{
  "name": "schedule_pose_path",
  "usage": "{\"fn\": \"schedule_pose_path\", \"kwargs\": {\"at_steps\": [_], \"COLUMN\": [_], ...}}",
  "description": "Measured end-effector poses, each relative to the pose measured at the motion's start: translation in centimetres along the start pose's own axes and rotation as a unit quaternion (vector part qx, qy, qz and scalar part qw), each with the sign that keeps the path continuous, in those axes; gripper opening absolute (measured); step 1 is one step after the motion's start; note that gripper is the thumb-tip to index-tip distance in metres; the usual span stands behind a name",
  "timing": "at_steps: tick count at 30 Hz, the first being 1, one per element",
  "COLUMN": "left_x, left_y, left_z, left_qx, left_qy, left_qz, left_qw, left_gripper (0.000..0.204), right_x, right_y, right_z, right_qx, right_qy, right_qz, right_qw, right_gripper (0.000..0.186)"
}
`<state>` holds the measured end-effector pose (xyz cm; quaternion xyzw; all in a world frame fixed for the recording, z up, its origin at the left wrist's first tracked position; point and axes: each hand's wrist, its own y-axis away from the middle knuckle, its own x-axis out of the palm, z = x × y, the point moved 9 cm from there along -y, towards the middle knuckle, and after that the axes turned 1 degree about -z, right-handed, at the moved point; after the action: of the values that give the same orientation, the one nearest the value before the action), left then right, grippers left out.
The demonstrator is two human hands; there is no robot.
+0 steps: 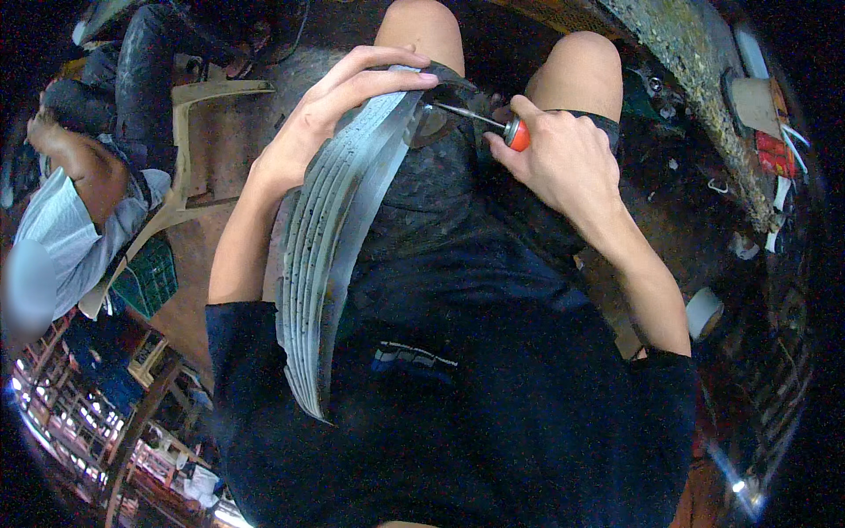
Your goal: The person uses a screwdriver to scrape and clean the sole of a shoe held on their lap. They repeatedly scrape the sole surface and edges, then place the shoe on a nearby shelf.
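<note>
A long, curved, grey ribbed strip with dark specks along its grooves stands slanting across my lap, its pointed lower end against my dark shirt. My left hand grips the strip near its top, fingers wrapped over the upper edge. My right hand is closed on a tool with a red handle and a thin metal shaft. The shaft reaches left to the dark upper part of the strip, just below my left fingers; whether its tip touches cannot be made out.
At the left a co-worker sits near a pale wooden frame and a green crate. A rough, speckled ledge runs down the right, with a red package beside it. A white roll lies by my right elbow.
</note>
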<state>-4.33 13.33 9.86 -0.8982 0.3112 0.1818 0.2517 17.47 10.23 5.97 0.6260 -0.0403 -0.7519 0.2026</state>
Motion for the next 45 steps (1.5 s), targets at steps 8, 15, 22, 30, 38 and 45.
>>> {"fn": "schedule_pose_path", "kwargs": {"at_steps": [8,15,22,30,38,45], "left_x": [0.3,0.6,0.3,0.4,0.6,-0.6], "left_y": [-0.1,0.1,0.4,0.8,1.3,0.5], "left_z": [0.0,0.2,0.1,0.0,0.0,0.9], "left_qx": [0.010,-0.003,0.011,0.006,0.000,0.070], "left_qy": [-0.016,-0.023,-0.013,-0.020,-0.043,-0.091], "left_qz": [0.011,0.010,0.010,0.001,-0.021,-0.165], "left_qw": [1.000,1.000,1.000,1.000,0.999,0.980], "left_gripper": [0.054,0.057,0.058,0.066,0.069,0.091], "right_x": [-0.2,-0.3,-0.4,-0.5,-1.6,-1.5], "right_y": [-0.3,0.2,0.0,0.5,0.8,2.9], "right_z": [0.3,1.0,-0.2,-0.4,-0.3,-2.5], "right_qx": [0.000,-0.041,0.005,-0.023,0.000,0.116], "right_qy": [-0.008,-0.038,-0.004,0.000,-0.014,-0.140], "right_qz": [-0.009,0.020,0.026,0.029,0.032,-0.008], "right_qw": [1.000,0.998,1.000,0.999,0.999,0.983], "right_gripper": [0.046,0.045,0.046,0.047,0.053,0.070]}}
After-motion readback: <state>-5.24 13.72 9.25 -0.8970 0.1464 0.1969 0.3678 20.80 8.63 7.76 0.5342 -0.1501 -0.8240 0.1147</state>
